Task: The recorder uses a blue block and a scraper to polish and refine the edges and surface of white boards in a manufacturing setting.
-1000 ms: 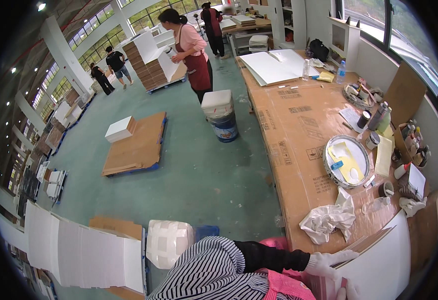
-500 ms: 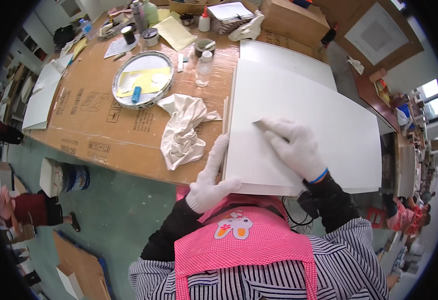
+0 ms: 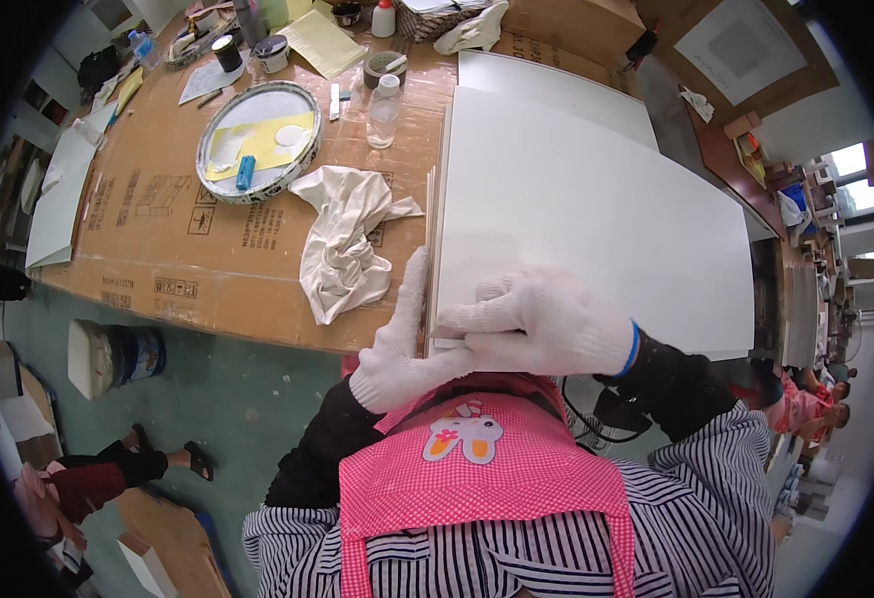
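A large white panel [image 3: 576,199] lies on top of other flat boards at the table's front edge. My left hand [image 3: 397,354], in a white knit glove, rests at the panel's near left corner, its forefinger stretched along the side edge and its thumb spread toward the front. Over that same corner, my gloved right hand [image 3: 556,321] is closed in a pinch, close to the left thumb. A small thin greyish piece seems to sit at its fingertips, mostly hidden by the glove. A crumpled white cloth [image 3: 347,249] lies just left of the panel.
On the cardboard-covered table [image 3: 168,239] stand a round lid [image 3: 225,189] holding yellow paper and a blue piece, a clear bottle [image 3: 383,115], a bowl [image 3: 385,68] and several jars. A bucket [image 3: 138,354] stands on the floor at left. Other people are at both sides.
My right hand has moved from the panel's middle toward its near left corner, beside my left hand. My left hand stays at the edge. The whole view has shifted slightly.
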Available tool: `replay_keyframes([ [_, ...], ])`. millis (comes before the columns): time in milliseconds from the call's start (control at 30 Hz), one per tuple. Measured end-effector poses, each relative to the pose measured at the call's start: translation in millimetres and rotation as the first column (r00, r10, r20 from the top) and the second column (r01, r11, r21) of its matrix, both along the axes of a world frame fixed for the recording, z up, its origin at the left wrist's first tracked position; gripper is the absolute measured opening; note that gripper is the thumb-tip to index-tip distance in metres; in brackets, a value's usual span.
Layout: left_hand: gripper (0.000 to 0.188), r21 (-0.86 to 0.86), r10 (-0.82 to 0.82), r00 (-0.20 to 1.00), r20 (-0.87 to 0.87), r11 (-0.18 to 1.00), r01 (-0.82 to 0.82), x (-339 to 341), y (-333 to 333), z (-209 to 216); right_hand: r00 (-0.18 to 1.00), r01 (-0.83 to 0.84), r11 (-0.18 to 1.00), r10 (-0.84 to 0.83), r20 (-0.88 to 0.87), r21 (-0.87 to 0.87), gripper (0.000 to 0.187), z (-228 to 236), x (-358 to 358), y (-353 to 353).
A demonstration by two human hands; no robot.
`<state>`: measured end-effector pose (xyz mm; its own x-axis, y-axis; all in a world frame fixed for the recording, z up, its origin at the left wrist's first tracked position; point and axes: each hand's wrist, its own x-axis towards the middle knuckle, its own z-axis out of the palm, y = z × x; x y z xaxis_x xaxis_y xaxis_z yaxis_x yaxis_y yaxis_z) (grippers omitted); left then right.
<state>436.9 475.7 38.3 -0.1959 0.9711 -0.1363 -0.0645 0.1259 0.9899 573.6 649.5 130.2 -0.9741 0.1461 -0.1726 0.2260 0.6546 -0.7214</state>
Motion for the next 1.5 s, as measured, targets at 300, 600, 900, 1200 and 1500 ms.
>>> replay_keyframes([
  [300,0.116,0.02,-0.004,1.0,0.025,1.0,0.003,-0.6,2.2,3.2,0.995,-0.071,0.992,0.077,-0.055,0.107,0.031,1.2,-0.7,2.7],
  [600,0.121,-0.005,-0.018,1.0,0.023,1.0,0.019,-3.1,1.4,4.3,0.999,0.008,0.998,-0.006,-0.032,0.058,0.029,-10.0,12.6,7.7],
  [900,0.123,0.074,-0.043,0.999,0.023,0.996,0.041,-4.2,1.9,-3.0,0.995,-0.091,0.991,0.094,-0.02,0.098,0.026,6.1,19.9,11.6],
  [1200,0.123,0.084,-0.051,0.998,0.038,0.995,0.048,-6.0,3.2,-2.8,0.981,-0.194,0.969,0.188,0.053,0.149,0.026,10.7,14.5,17.6],
  [1500,0.123,0.111,-0.031,0.993,0.117,0.994,0.018,-4.0,2.1,-8.4,0.994,-0.103,0.992,0.104,-0.018,0.075,0.029,-4.0,26.2,24.8],
])
